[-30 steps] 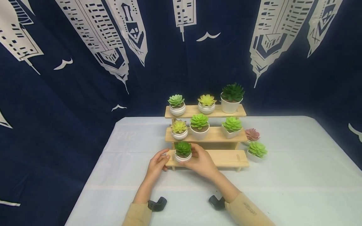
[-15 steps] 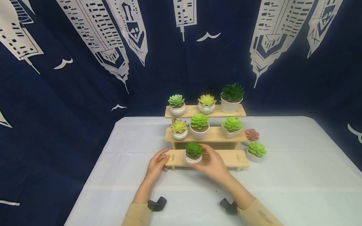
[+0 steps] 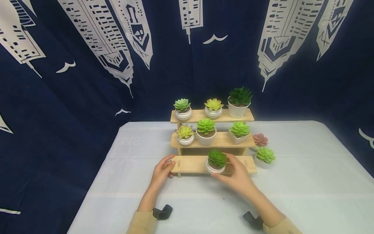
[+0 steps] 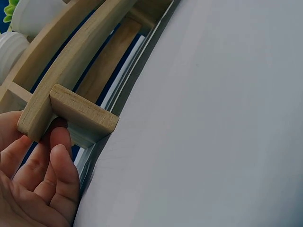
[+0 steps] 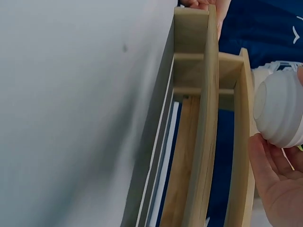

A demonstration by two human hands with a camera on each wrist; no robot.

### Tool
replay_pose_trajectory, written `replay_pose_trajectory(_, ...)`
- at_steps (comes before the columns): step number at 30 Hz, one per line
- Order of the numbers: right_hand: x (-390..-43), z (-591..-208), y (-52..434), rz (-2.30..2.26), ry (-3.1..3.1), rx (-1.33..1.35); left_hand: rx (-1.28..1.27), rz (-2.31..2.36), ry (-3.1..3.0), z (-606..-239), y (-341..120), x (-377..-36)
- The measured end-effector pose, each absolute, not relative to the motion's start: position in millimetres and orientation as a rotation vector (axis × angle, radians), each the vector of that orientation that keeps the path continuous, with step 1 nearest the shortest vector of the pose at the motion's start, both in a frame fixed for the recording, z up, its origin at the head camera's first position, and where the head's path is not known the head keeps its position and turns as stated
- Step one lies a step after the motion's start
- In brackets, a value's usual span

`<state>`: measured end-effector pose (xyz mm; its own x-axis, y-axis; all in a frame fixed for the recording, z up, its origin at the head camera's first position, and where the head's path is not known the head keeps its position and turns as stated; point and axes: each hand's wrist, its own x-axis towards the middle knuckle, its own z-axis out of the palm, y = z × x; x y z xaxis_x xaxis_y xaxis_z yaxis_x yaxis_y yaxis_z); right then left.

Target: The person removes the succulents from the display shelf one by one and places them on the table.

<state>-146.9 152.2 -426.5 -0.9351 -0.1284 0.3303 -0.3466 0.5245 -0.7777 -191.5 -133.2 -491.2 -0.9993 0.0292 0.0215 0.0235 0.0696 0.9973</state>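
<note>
Head view: the right hand [image 3: 237, 177] cups a small dark-green artificial succulent in a ribbed white round pot [image 3: 216, 161], fingers curled round the pot's right side. A second ago this pot sat near the left end of the lowest shelf of the three-tier pale wooden plant stand [image 3: 190, 164]; it is now past the middle, so it is being carried or slid rightward along that shelf, and the left part of the shelf is bare. Whether the pot rests on the board or is just lifted cannot be told. The left hand [image 3: 162, 170] has not moved: its fingers hold the shelf's left end, steadying the stand. Six other potted succulents fill the two upper shelves, and a pink one [image 3: 260, 139] and a light-green one [image 3: 265, 155] stand on the white tablecloth [image 3: 306, 182] just right of the stand. Faint mirrored lettering shows through the cloth left of the stand; it cannot be read.

Left wrist view: the curled fingers [image 4: 60, 165] grip under the shelf's protruding end [image 4: 78, 113].

Right wrist view: the ribbed pot [image 5: 279, 111] lies against the open palm and thumb [image 5: 274, 182], beside the shelf edges [image 5: 208, 118]. No labels show.
</note>
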Motion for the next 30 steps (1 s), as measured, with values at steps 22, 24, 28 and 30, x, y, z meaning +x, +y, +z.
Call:
replay_pose_trajectory(22,-123,-434,215,1.344,-2.589,0.187,0.039,2.110,2.256,-459,-130,-178)
replay_pose_trajectory(24,-121,-435,220,1.339,-2.590,0.162,0.037,2.111,2.255,-459,-130,-178)
replay_pose_trajectory(28,-118,-437,231,1.305,-2.586,0.138,0.036,2.112,2.254,-459,-130,-178)
replay_pose_trajectory(30,-116,-438,235,1.285,-2.590,0.122,0.037,2.112,2.254,-459,-130,-178)
